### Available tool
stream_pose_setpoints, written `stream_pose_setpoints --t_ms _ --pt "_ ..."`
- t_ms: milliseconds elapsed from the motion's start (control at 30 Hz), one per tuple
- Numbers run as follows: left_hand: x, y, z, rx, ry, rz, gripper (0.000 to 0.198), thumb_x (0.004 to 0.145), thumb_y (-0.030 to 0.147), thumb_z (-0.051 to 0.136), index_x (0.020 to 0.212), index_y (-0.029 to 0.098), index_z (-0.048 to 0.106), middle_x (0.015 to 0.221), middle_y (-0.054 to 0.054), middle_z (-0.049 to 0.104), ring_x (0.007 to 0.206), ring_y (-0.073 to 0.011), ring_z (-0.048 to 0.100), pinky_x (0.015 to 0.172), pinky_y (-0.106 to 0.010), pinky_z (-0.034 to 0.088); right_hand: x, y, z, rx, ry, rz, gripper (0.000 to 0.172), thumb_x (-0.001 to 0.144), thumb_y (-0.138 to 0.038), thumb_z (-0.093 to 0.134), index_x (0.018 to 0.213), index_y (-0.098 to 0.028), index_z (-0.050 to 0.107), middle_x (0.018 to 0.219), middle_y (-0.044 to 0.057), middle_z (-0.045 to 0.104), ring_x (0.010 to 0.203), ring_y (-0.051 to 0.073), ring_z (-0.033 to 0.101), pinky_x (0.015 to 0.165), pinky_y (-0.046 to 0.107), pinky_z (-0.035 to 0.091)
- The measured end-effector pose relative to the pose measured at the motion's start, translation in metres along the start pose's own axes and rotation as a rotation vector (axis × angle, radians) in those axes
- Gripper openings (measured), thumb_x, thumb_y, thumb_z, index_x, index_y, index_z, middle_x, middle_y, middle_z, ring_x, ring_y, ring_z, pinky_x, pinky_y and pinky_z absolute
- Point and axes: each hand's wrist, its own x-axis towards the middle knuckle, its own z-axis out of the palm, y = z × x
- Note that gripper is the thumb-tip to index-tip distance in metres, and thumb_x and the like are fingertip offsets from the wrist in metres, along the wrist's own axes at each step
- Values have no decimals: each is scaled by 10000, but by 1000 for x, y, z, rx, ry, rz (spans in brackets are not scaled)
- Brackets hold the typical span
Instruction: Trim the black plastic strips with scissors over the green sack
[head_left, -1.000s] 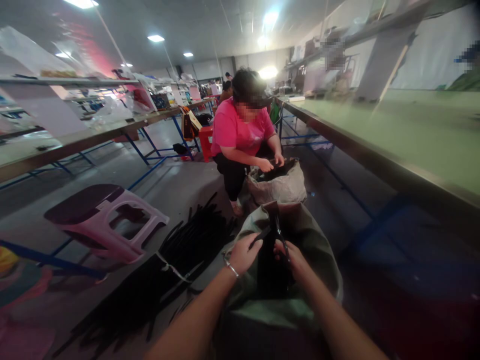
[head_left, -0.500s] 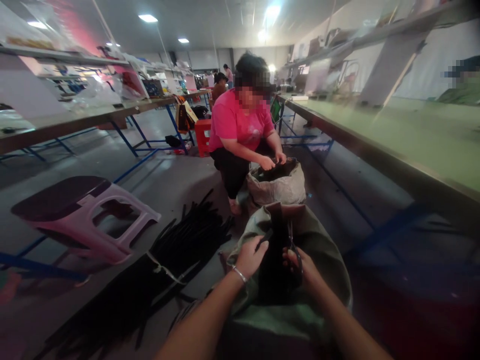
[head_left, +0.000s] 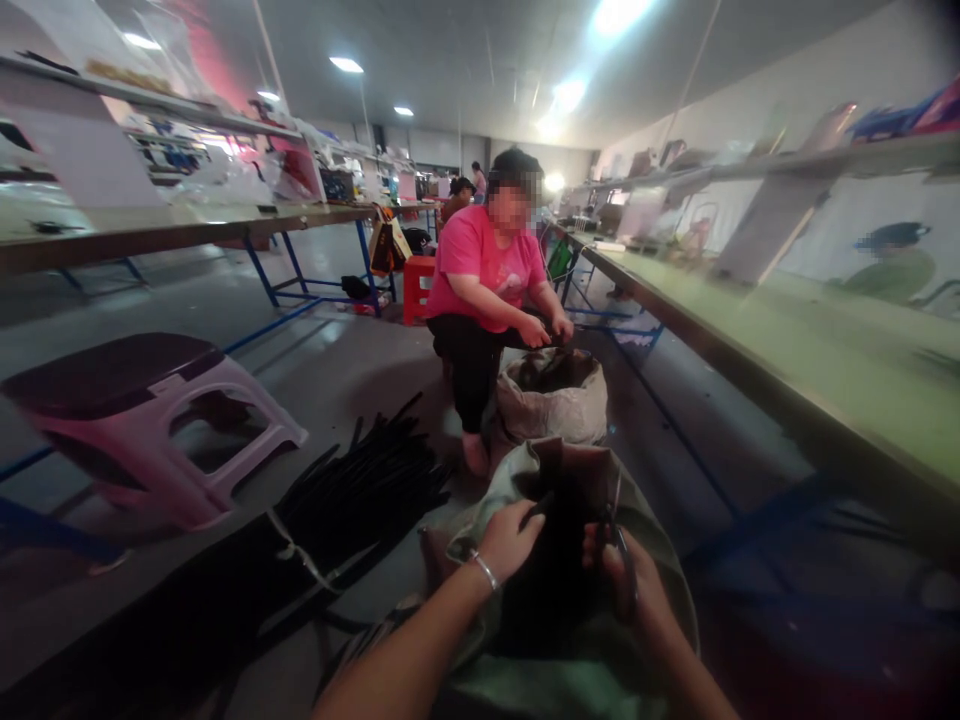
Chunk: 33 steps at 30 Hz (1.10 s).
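Note:
Over the mouth of a large green-grey sack point(head_left: 652, 510), my left hand point(head_left: 511, 540) is closed on a short black strip point(head_left: 538, 508); a silver bangle circles that wrist. Across the opening, my right hand point(head_left: 626, 568) grips a pair of scissors point(head_left: 627, 570) by the handles, blades pointing up and away. A gap separates the scissors from the black strip. Dark material fills the sack's inside, too dark to make out piece by piece. To the left on the floor lies a bundle of long black strips point(head_left: 360, 505), tied with a pale cord point(head_left: 300, 555).
A person in a pink shirt point(head_left: 487, 265) sits opposite, both hands over a second, whitish sack point(head_left: 555, 405). At left stands a pink plastic stool point(head_left: 217, 455) with a dark seat. Long worktables point(head_left: 787, 370) on blue legs run along both sides. A red stool point(head_left: 417, 288) is farther back.
The view has tilted up and shifted. My right hand with the scissors has moved a little away from my left hand. The person opposite has raised their hands slightly from the whitish sack.

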Motion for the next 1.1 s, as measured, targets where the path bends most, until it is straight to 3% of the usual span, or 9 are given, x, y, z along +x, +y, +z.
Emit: stream_pose_setpoints --t_ms 133,233,367,533,667,933,1100 --pt "0 0 5 67 -26 -21 260 843 351 469 873 180 663 836 -51 674 769 -174 592 692 -273 432 0 -20 10 -18 -63 -90 472 699 -475 691 1048 -167 612 896 73 639 756 189 593 702 297 472" --pt "0 0 11 57 -59 -36 255 831 344 484 836 159 658 807 -46 665 757 -164 583 687 -256 425 0 -18 15 -93 -37 -99 449 693 -473 695 1021 -175 621 868 63 644 760 191 589 693 286 464" --pt "-1 2 16 -36 -96 -46 304 859 387 450 907 164 651 835 -39 666 778 -158 584 703 -247 428 -1 19 12 -197 29 3 471 698 -559 637 961 -168 637 735 45 626 663 189 567 584 270 441" --pt "2 3 15 -115 -90 -57 340 881 388 419 1023 161 629 857 -45 656 759 -149 568 723 -252 427 6 57 10 -330 -68 55 431 712 -572 610 821 -156 626 739 45 610 692 188 563 611 271 440" --pt "6 -3 17 -223 -95 -119 365 880 396 416 1104 166 590 759 -19 612 656 -127 531 646 -244 425 13 56 17 -387 -124 32 427 755 -562 569 885 -157 605 808 53 622 767 195 571 672 276 441" --pt "13 -7 21 -282 -139 -201 338 848 395 456 1037 155 601 687 -5 567 545 -105 475 521 -227 388 13 51 21 -377 -209 74 472 775 -589 526 946 -154 596 863 66 635 816 207 572 703 290 438" --pt "17 -8 21 -263 -60 -142 313 852 367 465 1026 154 614 721 -12 597 633 -118 525 614 -233 429 13 52 17 -433 -192 114 492 769 -602 525 970 -158 591 894 68 645 845 213 581 719 293 432"
